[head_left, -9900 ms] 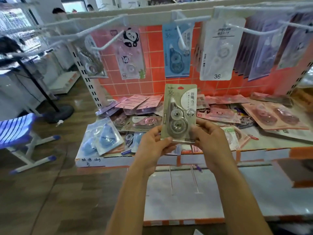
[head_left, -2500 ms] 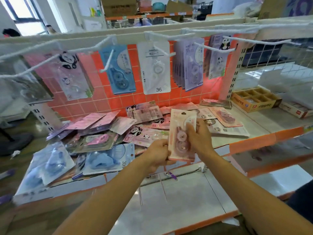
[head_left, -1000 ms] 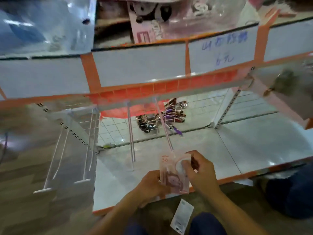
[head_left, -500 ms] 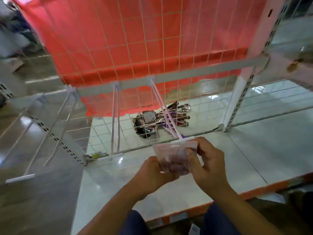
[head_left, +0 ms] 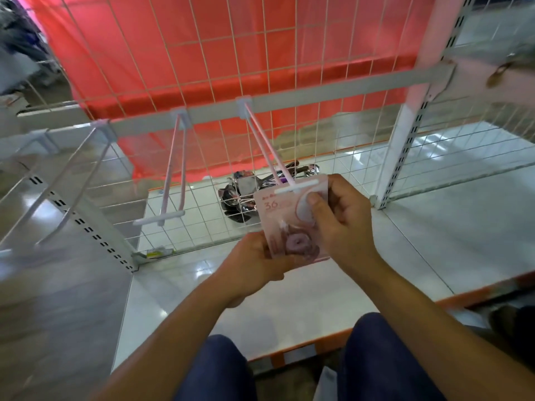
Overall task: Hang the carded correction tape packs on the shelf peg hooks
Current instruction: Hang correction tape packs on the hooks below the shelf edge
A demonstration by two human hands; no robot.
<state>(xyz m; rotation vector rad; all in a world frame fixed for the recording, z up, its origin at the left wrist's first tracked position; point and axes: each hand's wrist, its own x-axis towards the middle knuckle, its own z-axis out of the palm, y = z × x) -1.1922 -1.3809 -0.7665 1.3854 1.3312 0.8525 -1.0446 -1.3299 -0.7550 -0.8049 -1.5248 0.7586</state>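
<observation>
**Pink pack meeting the peg**

Our left hand [head_left: 252, 265] is gripping the lower left corner of the pink correction tape pack [head_left: 285, 227]; our right hand [head_left: 344, 225] is pinching its right side, thumb on the card's face. We are holding its top edge at the front tip of a peg hook [head_left: 268, 147] running toward eleven o'clock to the rail [head_left: 333, 92]; whether it is threaded, we cannot tell. At nine o'clock a second peg hook [head_left: 171, 169] is jutting from that rail.
</observation>
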